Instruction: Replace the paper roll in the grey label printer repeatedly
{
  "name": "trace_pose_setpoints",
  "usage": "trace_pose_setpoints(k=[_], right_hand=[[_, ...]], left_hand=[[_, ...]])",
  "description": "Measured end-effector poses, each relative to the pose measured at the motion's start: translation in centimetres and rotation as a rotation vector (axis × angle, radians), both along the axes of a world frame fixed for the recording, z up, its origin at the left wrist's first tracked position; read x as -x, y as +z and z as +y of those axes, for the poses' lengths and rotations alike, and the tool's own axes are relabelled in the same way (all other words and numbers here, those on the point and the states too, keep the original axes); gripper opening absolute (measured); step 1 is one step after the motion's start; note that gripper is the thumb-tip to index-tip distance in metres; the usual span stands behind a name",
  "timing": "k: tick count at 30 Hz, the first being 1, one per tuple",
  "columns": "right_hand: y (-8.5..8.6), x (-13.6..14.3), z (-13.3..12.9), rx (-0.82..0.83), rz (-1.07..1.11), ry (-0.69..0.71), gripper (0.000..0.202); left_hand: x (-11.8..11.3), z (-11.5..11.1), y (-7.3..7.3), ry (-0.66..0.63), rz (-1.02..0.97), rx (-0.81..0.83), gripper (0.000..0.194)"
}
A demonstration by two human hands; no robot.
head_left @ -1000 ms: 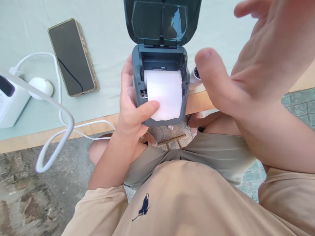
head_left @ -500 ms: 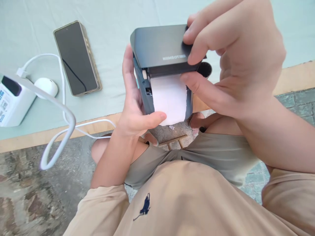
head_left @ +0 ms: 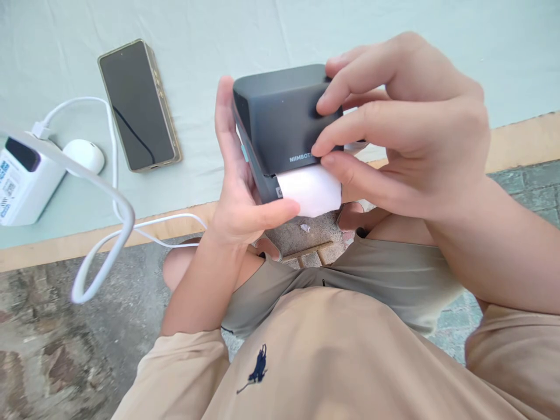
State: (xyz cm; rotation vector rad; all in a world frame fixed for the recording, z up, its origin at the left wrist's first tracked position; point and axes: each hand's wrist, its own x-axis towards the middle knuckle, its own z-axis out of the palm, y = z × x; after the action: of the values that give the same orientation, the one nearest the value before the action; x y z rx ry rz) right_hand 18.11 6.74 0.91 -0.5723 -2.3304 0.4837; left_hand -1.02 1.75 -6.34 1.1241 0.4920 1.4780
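Fingers of the right hand bent over the right side of a dark lid, thumb tip at its front edge, pinching that corner (lettering there partly covered; cannot tell if the thumb also touches paper). Left hand wrapped round the left side of the printer, fingers along its flank, thumb laid on the left edge of the white paper, which sticks out from beneath the lid. Printer held between both hands at the near edge of the pale green worktop; lid down, cannot tell if latched. Farther left on the worktop: phone, face up, screen dark; then a round white case close beside a white box. White cable, plug at the box, loops out past the near edge. Below: tan shirt, shorts, stone floor.
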Motion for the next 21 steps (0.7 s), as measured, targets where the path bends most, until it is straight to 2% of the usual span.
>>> trace_pose_setpoints(k=[2, 4, 7, 9, 11, 14, 17, 21], right_hand=[[0.1, 0.1, -0.1, -0.018, 0.001, 0.010, 0.012], [0.3, 0.3, -0.2, -0.032, 0.003, 0.020, 0.017], [1.1, 0.5, -0.8, 0.015, -0.015, 0.006, 0.029], [1.7, 0.6, -1.2, 0.095, -0.056, -0.002, 0.033], [2.1, 0.7, -1.6, 0.151, -0.084, -0.014, 0.032], [2.2, 0.8, -1.9, 0.129, -0.106, -0.060, 0.030], [2.2, 0.7, -1.7, 0.090, -0.147, -0.081, 0.030], [2.0, 0.6, -1.5, 0.083, -0.176, -0.089, 0.032]], left_hand=[[-0.5, -0.4, 1.2, 0.021, -0.071, 0.212, 0.087], [-0.8, -0.9, 2.6, 0.015, -0.149, 0.294, 0.070], [-1.1, -1.5, 4.2, -0.030, -0.151, 0.335, 0.045], [-1.0, -1.7, 4.6, -0.016, -0.124, 0.352, 0.040], [-0.9, -1.8, 4.4, 0.023, -0.091, 0.377, 0.045], [-0.7, -2.0, 3.5, 0.037, -0.040, 0.341, 0.054], [-0.5, -1.8, 2.3, 0.025, -0.030, 0.260, 0.056], [-0.6, -1.6, 1.6, 0.037, -0.021, 0.255, 0.055]])
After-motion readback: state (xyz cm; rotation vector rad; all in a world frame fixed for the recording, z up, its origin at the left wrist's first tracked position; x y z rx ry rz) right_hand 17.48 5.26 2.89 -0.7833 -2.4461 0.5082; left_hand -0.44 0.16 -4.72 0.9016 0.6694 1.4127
